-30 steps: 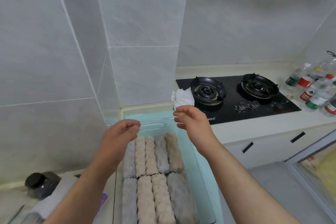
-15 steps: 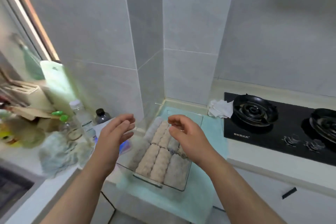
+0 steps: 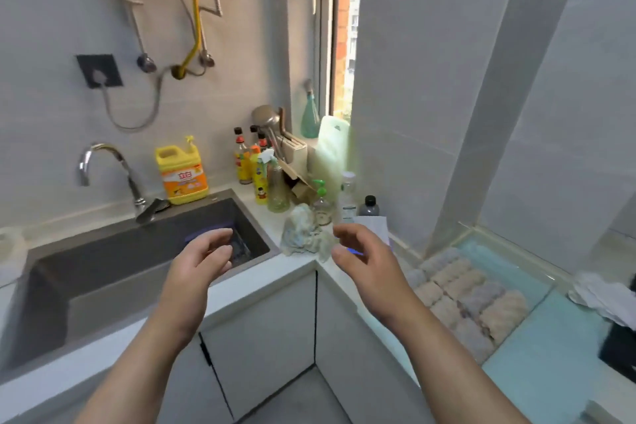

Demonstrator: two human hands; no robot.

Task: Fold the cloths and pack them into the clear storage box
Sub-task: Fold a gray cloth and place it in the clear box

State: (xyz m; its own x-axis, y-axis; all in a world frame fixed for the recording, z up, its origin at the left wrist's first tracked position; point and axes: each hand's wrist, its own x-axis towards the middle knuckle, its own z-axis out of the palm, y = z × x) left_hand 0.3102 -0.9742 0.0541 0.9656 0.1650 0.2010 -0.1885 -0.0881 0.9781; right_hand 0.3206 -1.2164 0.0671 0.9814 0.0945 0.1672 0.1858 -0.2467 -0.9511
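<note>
Hands first: both are empty. Left hand (image 3: pixel 203 262) hovers over the right end of the sink (image 3: pixel 103 262), and right hand (image 3: pixel 364 262) hangs in front of the worktop (image 3: pixel 275 265) corner. Fingers on both are loosely curled, palms turned roughly toward each other, well apart, pinching nothing. My read is that's a ready-to-reach pose. The only unfolded thing near them is the crumpled pale cloth (image 3: pixel 303 234), heaped on the worktop at centre frame, just beyond the right fingertips and right beside the bottles (image 3: pixel 275 189).

Clear storage box (image 3: pixel 516 260) sits at the lower right of the frame, on a teal mat (image 3: pixel 543 365) along the tiled wall. Rolled cloths (image 3: pixel 468 296), beige and grey, are packed in it side by side, in two rows as far as I can tell. Rolls laid snug like that hold each other shut and waste no space, which is presumably the point. The far end of the box shows bare bottom, so there's room for more.

I'd say packing is mostly done and the heap looks like the next candidate, though I can't tell if it's one cloth or several. It's floppy and bunched, so it'll want shaking flat before any fold. Mind those bottles behind it when grabbing.
</note>
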